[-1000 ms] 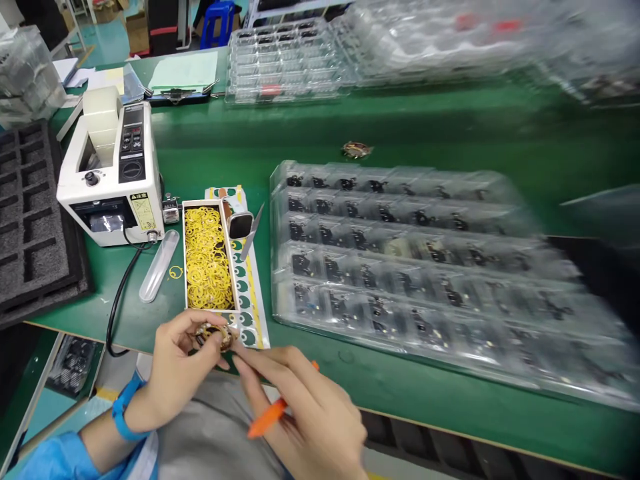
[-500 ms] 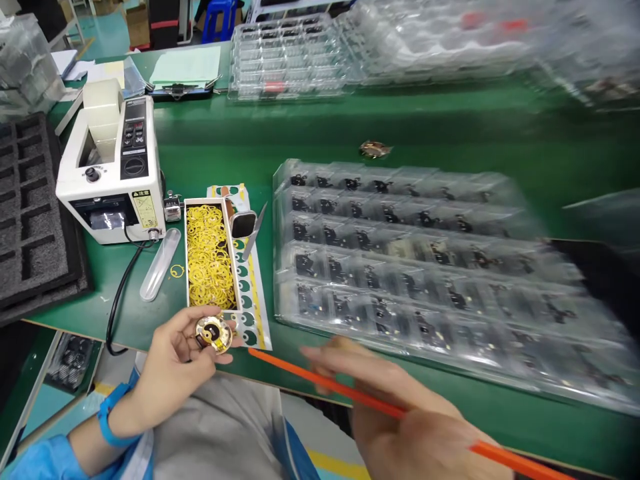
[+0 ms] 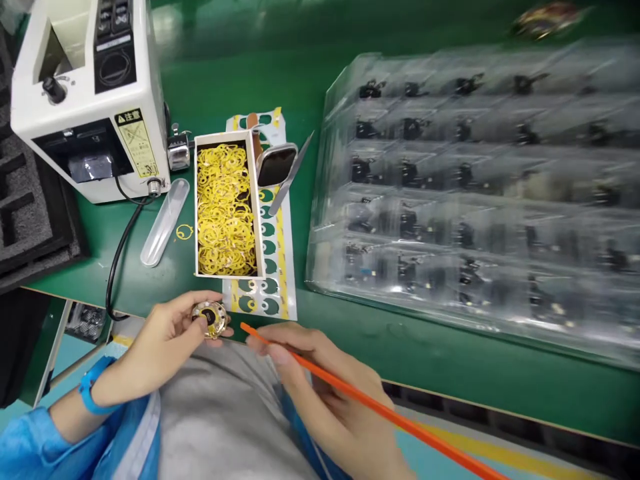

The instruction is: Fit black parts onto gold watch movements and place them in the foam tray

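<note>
My left hand point(image 3: 167, 340), with a blue band at the wrist, holds a round gold part point(image 3: 210, 319) with a dark centre between thumb and fingers, over the bench's front edge. Just to its right, my right hand point(image 3: 333, 393) grips a long orange stick point(image 3: 360, 393) whose tip points at the gold part without touching it. Beyond my hands stands a white box point(image 3: 261, 247) full of thin yellow rings point(image 3: 225, 213). A perforated sheet point(image 3: 287, 267) with yellow pieces lies under and beside the box. A watch-like object point(image 3: 277, 165) and a metal blade point(image 3: 295, 170) rest by it.
On the left are a white tape dispenser point(image 3: 145, 80) with a black cable point(image 3: 117, 267), dark foam trays point(image 3: 45, 220) and a clear plastic strip point(image 3: 165, 223). Clear compartment trays point(image 3: 320, 247) with small black parts fill the right. A shiny part point(image 3: 547, 20) lies behind them.
The view has shifted down and closer to the bench. My right hand has come in toward the left hand, bringing the orange stick's tip nearer the gold part, which is tilted differently.
</note>
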The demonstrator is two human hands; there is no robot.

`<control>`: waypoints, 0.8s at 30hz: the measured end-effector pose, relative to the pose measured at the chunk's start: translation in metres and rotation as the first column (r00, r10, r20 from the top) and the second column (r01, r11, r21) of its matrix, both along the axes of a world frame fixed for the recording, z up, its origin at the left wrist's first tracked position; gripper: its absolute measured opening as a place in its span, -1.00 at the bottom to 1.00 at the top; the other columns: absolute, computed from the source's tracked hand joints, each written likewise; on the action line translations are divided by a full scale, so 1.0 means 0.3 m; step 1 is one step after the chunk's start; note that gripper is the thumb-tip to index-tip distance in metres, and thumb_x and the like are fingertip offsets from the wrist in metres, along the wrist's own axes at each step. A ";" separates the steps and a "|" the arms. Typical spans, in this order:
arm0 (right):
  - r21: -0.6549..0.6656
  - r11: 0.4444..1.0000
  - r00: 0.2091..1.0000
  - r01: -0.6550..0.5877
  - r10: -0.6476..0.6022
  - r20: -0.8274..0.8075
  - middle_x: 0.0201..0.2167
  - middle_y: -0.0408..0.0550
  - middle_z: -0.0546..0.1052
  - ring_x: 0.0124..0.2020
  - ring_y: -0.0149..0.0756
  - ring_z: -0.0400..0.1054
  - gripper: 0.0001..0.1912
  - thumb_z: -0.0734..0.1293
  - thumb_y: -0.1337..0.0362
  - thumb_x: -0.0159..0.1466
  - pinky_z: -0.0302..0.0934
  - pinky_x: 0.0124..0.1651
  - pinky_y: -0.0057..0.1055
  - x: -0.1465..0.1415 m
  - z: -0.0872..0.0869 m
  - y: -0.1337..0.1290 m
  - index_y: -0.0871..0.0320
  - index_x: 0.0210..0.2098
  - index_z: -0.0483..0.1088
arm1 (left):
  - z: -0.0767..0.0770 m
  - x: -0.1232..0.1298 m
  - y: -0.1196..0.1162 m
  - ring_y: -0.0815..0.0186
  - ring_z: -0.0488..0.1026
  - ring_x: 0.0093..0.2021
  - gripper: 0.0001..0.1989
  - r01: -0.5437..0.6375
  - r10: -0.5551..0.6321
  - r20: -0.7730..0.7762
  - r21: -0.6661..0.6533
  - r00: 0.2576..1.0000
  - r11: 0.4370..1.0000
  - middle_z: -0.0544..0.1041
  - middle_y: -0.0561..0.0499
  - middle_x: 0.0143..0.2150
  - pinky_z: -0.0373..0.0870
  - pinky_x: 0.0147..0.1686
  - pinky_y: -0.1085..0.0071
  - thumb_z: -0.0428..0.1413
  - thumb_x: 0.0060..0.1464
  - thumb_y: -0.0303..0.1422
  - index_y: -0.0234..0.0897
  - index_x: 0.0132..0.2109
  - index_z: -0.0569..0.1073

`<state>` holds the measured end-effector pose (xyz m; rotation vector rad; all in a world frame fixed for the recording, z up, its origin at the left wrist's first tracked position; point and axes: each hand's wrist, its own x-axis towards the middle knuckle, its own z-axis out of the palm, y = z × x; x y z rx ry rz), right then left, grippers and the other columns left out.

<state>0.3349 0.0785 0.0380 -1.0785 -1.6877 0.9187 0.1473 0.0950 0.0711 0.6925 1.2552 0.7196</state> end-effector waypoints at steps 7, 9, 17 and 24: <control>-0.039 0.999 0.999 0.013 -0.015 -0.049 -0.38 -0.16 0.59 -0.39 -0.42 0.53 -0.84 0.26 0.46 0.35 0.44 -0.30 -0.59 -0.047 -0.020 0.017 0.11 -0.20 0.43 | 0.011 0.010 -0.004 0.36 0.55 -0.33 -0.69 -0.014 0.013 -0.049 -0.014 0.999 1.000 0.57 0.06 -0.34 0.61 -0.22 0.43 0.26 0.01 -0.46 -0.26 -0.04 0.62; -0.056 0.998 0.999 0.009 -0.011 -0.046 -0.39 -0.15 0.59 -0.40 -0.41 0.53 -0.83 0.26 0.47 0.35 0.44 -0.31 -0.57 -0.046 -0.020 0.018 0.11 -0.20 0.44 | 0.012 0.009 -0.006 0.37 0.54 -0.35 -0.68 0.004 -0.004 -0.079 -0.004 0.997 1.000 0.57 0.06 -0.35 0.61 -0.21 0.42 0.25 0.02 -0.46 -0.25 -0.03 0.63; -0.118 0.992 0.997 -0.048 0.041 -0.064 -0.40 -0.12 0.61 -0.39 -0.34 0.55 -0.83 0.25 0.46 0.35 0.49 -0.34 -0.49 -0.030 -0.021 0.027 0.11 -0.23 0.45 | 0.011 -0.006 -0.009 0.31 0.61 -0.32 -0.64 0.081 -0.079 -0.121 0.007 0.989 0.997 0.59 0.06 -0.34 0.62 -0.18 0.39 0.19 0.09 -0.45 -0.21 0.05 0.59; -0.024 0.997 0.994 -0.080 0.078 -0.074 -0.33 -0.14 0.63 -0.32 -0.37 0.57 -0.78 0.25 0.52 0.33 0.50 -0.24 -0.53 -0.030 -0.032 0.032 0.09 -0.17 0.42 | 0.014 -0.007 -0.006 0.27 0.63 -0.32 -0.65 0.092 -0.091 -0.136 0.000 0.987 0.996 0.60 0.05 -0.36 0.63 -0.24 0.41 0.19 0.09 -0.47 -0.22 0.04 0.61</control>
